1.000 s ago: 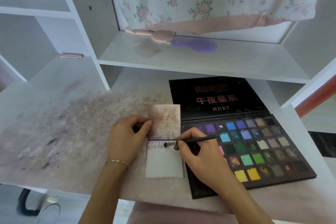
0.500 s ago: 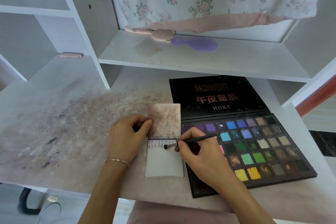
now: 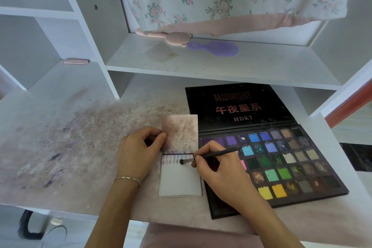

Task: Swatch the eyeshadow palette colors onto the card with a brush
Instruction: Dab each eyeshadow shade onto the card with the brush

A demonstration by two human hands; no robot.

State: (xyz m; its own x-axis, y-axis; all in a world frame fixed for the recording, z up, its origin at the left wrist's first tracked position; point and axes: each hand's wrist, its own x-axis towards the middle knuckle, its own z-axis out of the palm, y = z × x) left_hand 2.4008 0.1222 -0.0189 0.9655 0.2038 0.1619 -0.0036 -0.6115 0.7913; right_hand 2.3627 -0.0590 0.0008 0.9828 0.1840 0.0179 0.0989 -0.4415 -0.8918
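On the stained counter (image 3: 60,147), the left hand (image 3: 138,151) rests with fingers curled, its thumb pressing the left edge of the card's (image 3: 180,179) flipped-up, smudged upper leaf. Just right of it the white card lies flat, a row of faint purple and blue swatches along its top. The right hand (image 3: 219,169) pinches the brush (image 3: 203,156), tip on the card beside the swatches, and hides the left edge of the open eyeshadow palette (image 3: 281,159).

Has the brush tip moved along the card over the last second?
No, barely: the brush tip sits at the right end of the swatch row under the card's fold, as before.
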